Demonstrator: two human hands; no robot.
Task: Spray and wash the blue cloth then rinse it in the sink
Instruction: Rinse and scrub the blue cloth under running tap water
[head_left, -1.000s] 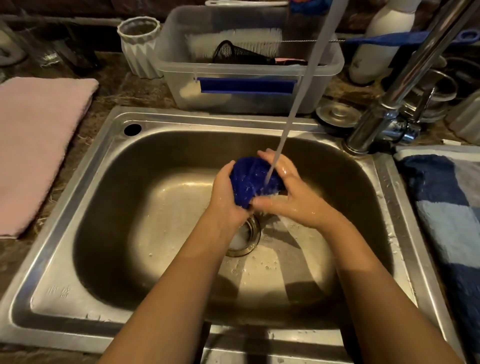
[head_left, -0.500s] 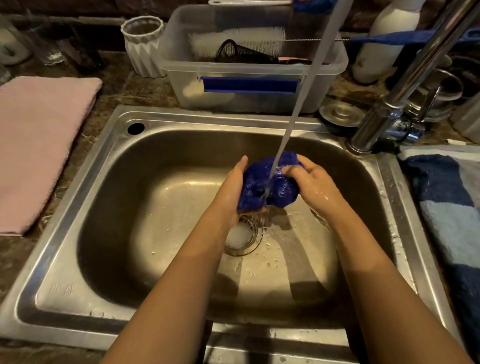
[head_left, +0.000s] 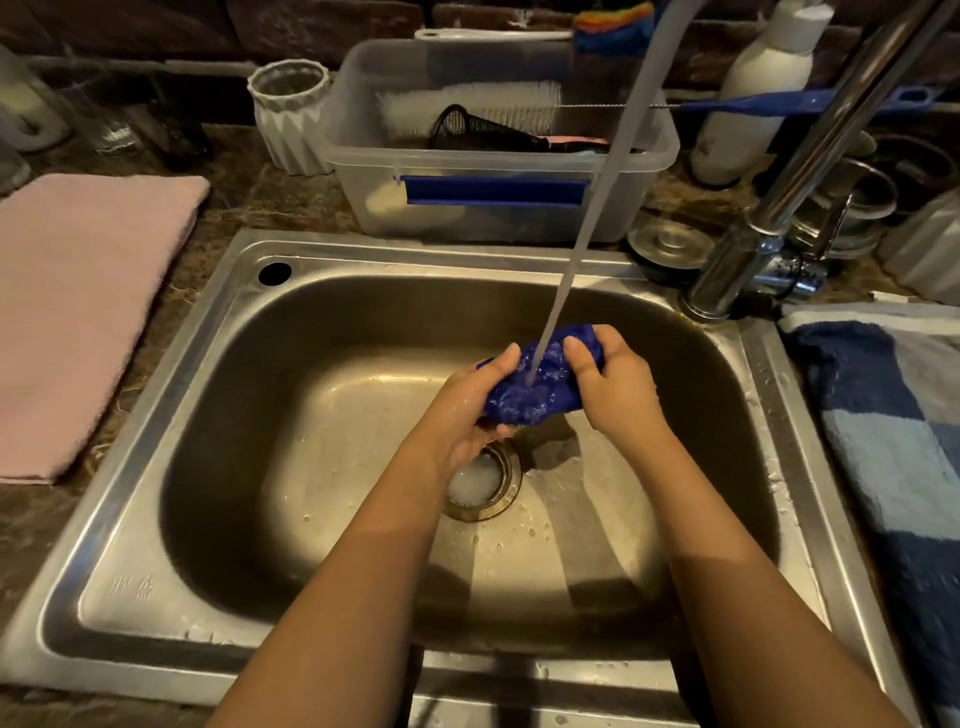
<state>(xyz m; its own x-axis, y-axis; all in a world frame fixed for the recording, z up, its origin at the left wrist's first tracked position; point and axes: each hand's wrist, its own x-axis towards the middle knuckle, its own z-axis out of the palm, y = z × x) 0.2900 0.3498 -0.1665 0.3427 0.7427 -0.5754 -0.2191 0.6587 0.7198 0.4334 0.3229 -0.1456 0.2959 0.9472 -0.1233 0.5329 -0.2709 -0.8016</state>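
Counter: dark stone around a steel sink (head_left: 156, 499), pink towel (head_left: 78, 312) at the left.
Water: stream (head_left: 582, 223) from the tap (head_left: 810, 156) falls on the cloth.
Cloth: blue cloth (head_left: 535, 389), bunched above the drain (head_left: 483, 480).
Left hand (head_left: 467, 410): fingers curled round the cloth.
Right hand (head_left: 618, 384): gripping its other end.

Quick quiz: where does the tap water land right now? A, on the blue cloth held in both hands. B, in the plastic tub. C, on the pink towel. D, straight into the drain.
A: the water stream ends on the blue cloth, which the left hand and right hand grip above the drain.
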